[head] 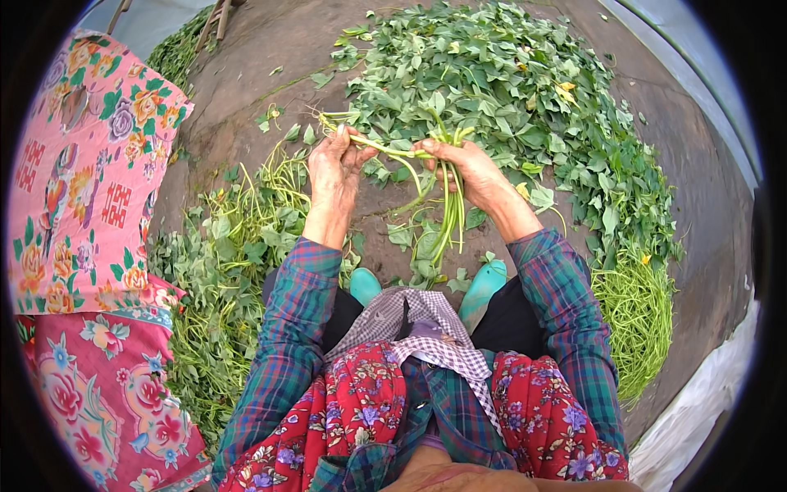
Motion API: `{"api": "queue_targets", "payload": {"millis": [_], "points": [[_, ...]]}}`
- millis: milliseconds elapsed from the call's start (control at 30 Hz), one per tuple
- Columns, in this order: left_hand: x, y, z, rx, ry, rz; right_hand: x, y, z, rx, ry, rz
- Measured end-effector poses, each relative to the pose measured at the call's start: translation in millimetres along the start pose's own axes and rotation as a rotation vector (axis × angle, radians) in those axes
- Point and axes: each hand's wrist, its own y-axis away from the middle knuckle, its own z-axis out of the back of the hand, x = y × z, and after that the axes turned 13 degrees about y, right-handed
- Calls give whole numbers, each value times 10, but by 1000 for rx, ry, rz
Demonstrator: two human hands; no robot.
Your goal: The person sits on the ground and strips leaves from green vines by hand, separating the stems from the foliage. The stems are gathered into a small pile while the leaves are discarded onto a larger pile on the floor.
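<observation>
My right hand (462,167) is closed around a bunch of green leaf stalks (452,212), whose long ends hang down over the ground. Between both hands runs a pale green stem (387,149), roughly level. The fingers of my left hand (336,174) pinch it near its left end, where thin side shoots stick out. At the right its other end meets the bunch at my right thumb and fingers. Below, loose leaves (424,246) lie on the ground between my turquoise shoes (365,285).
A broad heap of green leaves (492,80) spreads ahead and to the right. Stripped stalks (633,326) form a pile at my right. Leafy vines (227,258) lie at my left beside pink floral cloths (92,184). White sheeting (695,393) edges the lower right.
</observation>
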Motion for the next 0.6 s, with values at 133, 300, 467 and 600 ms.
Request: {"api": "queue_targets", "payload": {"millis": [133, 300, 467, 600], "points": [[-20, 12, -3, 90, 48, 67, -72, -9, 2, 140, -54, 45], [-32, 28, 10, 161, 26, 114, -20, 89, -138, 403, -24, 74], [-38, 80, -105, 189, 15, 154, -142, 98, -182, 394, -86, 98], [-21, 34, -28, 286, 26, 206, -175, 55, -299, 236, 334, 277]]}}
